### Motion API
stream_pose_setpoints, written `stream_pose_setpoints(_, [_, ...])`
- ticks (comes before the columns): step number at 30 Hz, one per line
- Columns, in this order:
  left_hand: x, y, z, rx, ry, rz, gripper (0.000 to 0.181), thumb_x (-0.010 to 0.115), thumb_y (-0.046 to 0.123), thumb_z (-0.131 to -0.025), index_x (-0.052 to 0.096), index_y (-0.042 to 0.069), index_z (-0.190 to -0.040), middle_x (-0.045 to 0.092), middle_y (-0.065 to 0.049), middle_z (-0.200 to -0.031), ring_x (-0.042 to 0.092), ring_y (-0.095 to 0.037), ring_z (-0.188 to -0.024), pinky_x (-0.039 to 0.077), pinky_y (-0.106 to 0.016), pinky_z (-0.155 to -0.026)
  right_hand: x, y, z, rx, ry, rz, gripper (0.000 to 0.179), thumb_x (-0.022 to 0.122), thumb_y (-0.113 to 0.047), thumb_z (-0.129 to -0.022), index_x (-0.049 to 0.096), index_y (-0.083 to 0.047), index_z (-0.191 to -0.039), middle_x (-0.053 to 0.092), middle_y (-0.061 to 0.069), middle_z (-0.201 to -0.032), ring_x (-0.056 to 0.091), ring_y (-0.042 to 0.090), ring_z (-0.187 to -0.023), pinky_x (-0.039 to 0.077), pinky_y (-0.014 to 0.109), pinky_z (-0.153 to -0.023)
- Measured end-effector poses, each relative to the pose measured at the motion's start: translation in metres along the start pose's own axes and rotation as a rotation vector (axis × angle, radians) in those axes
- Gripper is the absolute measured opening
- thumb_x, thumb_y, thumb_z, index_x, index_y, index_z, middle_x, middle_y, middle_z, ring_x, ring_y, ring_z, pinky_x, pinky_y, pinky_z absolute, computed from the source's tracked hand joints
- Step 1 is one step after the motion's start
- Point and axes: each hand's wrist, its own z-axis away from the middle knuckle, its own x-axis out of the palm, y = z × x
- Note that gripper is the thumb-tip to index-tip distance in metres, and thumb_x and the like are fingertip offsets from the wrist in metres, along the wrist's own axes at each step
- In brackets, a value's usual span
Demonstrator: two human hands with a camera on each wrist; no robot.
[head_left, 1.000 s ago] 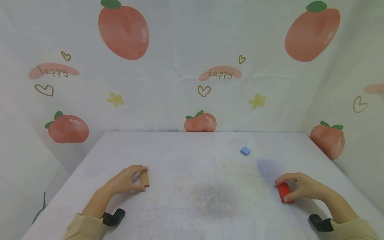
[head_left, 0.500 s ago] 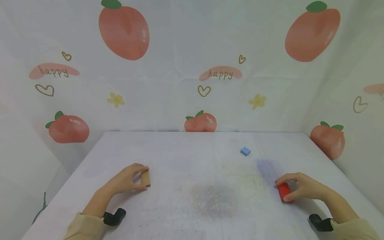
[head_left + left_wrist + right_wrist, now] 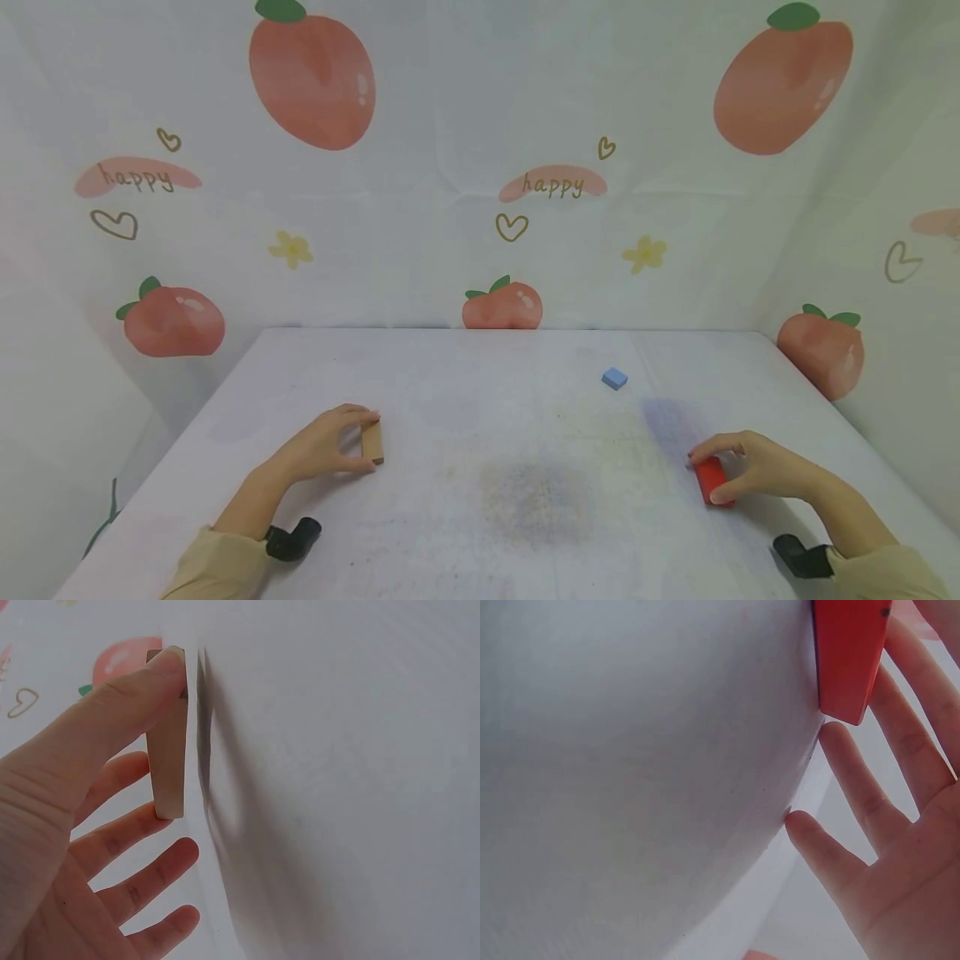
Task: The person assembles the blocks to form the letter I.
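Observation:
My left hand [image 3: 330, 442] pinches a tan wooden block [image 3: 372, 442] by its two ends, thumb at the near end. In the left wrist view a narrow gap shows between this wooden block [image 3: 169, 761] and the white surface, and the lower fingers are spread apart. On the right side of the table, my right hand [image 3: 761, 468] holds a red block [image 3: 710, 477] between thumb and fingers. Only part of the red block [image 3: 849, 656] appears in the right wrist view, at the top edge. Farther back lies a small blue block [image 3: 614, 379], touched by neither hand.
The white table [image 3: 465, 400] has stained patches near its middle and right. A white cloth [image 3: 420, 167] printed with fruit hangs behind the table and along its sides. A black device [image 3: 292, 540] sits at the left wrist, another black device [image 3: 802, 557] at the right.
My left hand has moved slightly to the right and away from me, carrying the wooden block. My right hand, the red block and the blue block stay in place.

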Motion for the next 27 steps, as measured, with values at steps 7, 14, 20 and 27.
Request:
stream_pose_setpoints(7, [0.002, 0.005, -0.005, 0.01, -0.007, 0.0, 0.067, 0.079, 0.035, -0.071, 0.057, 0.004, -0.126, 0.055, -0.019, -0.128, 0.049, -0.04, -0.121, 0.039, -0.056, -0.099, 0.0, 0.0, -0.001, 0.016, -0.006, 0.015, 0.032, 0.077, -0.029, -0.074, 0.069, -0.021, -0.104, 0.068, 0.002, -0.11, 0.035, -0.026, -0.096, 0.034, 0.071, -0.082])
stream_pose_setpoints(14, [0.005, 0.012, -0.009, 0.029, -0.006, 0.026, 0.066, 0.079, 0.035, -0.071, 0.058, 0.004, -0.125, 0.055, -0.019, -0.128, 0.049, -0.04, -0.121, 0.039, -0.055, -0.1, 0.0, 0.001, 0.0, 0.037, -0.012, 0.01, 0.033, 0.077, -0.029, -0.074, 0.069, -0.021, -0.105, 0.068, 0.004, -0.111, 0.034, -0.026, -0.096, 0.033, 0.071, -0.083])
stream_pose_setpoints(20, [0.009, 0.017, -0.014, 0.035, -0.017, 0.02, 0.067, 0.079, 0.037, -0.071, 0.057, 0.006, -0.127, 0.054, -0.018, -0.129, 0.049, -0.04, -0.121, 0.039, -0.056, -0.1, 0.0, 0.0, 0.0, 0.042, -0.014, -0.001, 0.034, 0.077, -0.029, -0.074, 0.069, -0.02, -0.105, 0.068, 0.006, -0.112, 0.033, -0.028, -0.095, 0.033, 0.072, -0.082])
stream_pose_setpoints(27, [0.01, 0.021, -0.018, 0.034, -0.034, 0.023, 0.067, 0.078, 0.035, -0.072, 0.056, 0.007, -0.128, 0.053, -0.017, -0.131, 0.048, -0.038, -0.123, 0.039, -0.055, -0.101, 0.0, 0.0, 0.0, 0.023, -0.009, -0.012, 0.032, 0.077, -0.027, -0.074, 0.069, -0.019, -0.105, 0.068, 0.003, -0.11, 0.034, -0.027, -0.096, 0.033, 0.072, -0.081])
